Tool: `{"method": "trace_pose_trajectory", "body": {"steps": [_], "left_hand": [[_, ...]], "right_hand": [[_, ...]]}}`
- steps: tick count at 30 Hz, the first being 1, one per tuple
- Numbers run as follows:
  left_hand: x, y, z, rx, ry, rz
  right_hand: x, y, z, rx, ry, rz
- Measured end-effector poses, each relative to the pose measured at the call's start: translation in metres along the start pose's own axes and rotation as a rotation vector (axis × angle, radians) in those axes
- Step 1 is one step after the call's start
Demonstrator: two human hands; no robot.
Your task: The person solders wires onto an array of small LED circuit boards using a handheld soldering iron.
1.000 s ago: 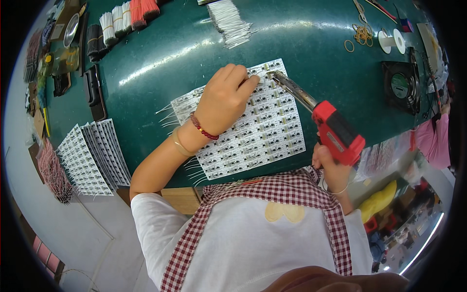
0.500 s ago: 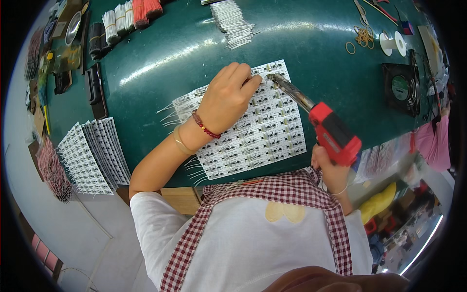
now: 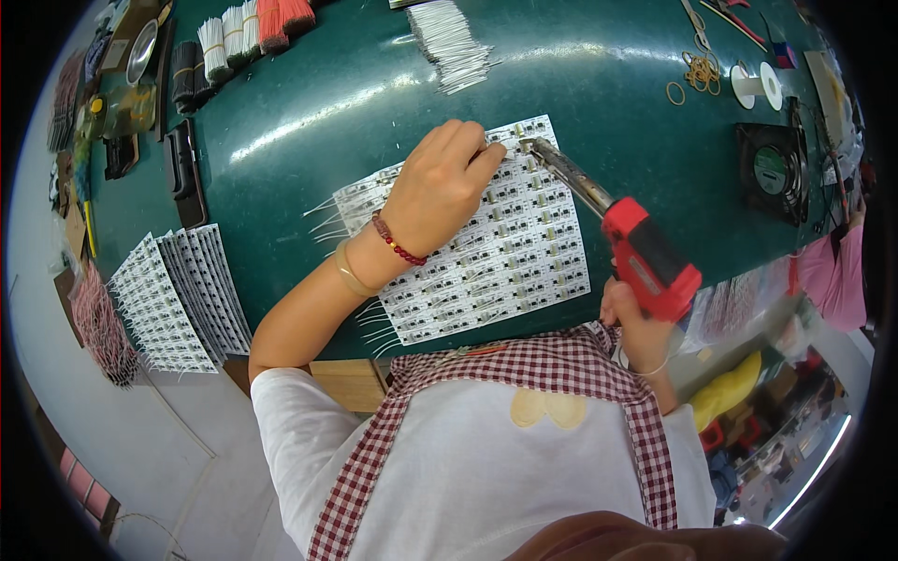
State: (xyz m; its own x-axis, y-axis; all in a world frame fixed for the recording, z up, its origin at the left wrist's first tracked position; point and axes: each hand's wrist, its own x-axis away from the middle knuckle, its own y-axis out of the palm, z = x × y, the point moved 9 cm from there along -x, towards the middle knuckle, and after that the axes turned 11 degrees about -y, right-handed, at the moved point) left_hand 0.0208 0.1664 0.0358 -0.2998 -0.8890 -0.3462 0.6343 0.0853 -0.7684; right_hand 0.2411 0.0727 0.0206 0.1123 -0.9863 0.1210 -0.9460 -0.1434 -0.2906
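1. Left hand (image 3: 438, 192) pressed flat, fingers pinning white circuit panel (image 3: 486, 243) on green table (image 3: 281, 112).
2. Right hand (image 3: 636, 323) closed around red soldering gun (image 3: 645, 257), tip at panel's far edge.
3. Panel likely thin, light, flexible, fragile; best held by edges.

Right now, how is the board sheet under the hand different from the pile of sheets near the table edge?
The panel of small circuit boards lies single and flat under the left hand, with the soldering gun tip on it. The stack of panels is fanned, overlapping and untouched. Both are white grids with wire leads.

green bench (image 3: 309, 103) with circuit panel (image 3: 505, 243), wire bundles (image 3: 454, 42)
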Motion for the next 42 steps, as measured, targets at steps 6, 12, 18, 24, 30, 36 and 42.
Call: {"method": "trace_pose_trajectory", "body": {"steps": [6,12,18,24,30,36,42], "left_hand": [[0.0,-0.001,0.002,0.001,0.0,0.003],[0.003,-0.002,0.001,0.045,0.002,0.024],[0.003,0.001,-0.001,0.037,-0.008,0.021],[0.003,0.001,0.002,0.021,0.004,0.006],[0.002,0.003,0.002,0.011,0.001,0.001],[0.002,0.003,0.004,0.001,0.001,0.0],[0.001,-0.002,0.01,-0.128,0.052,0.02]], "right_hand": [[0.002,-0.001,0.0,-0.112,0.105,0.053],[0.001,0.001,-0.002,-0.134,0.134,0.038],[0.0,0.0,0.0,-0.133,0.129,0.043],[-0.001,0.003,-0.001,-0.064,0.108,-0.004],[0.001,0.003,-0.001,-0.153,0.143,0.031],[0.003,0.002,-0.003,-0.163,0.135,0.027],[0.008,-0.005,0.0,-0.146,0.138,0.074]]}}
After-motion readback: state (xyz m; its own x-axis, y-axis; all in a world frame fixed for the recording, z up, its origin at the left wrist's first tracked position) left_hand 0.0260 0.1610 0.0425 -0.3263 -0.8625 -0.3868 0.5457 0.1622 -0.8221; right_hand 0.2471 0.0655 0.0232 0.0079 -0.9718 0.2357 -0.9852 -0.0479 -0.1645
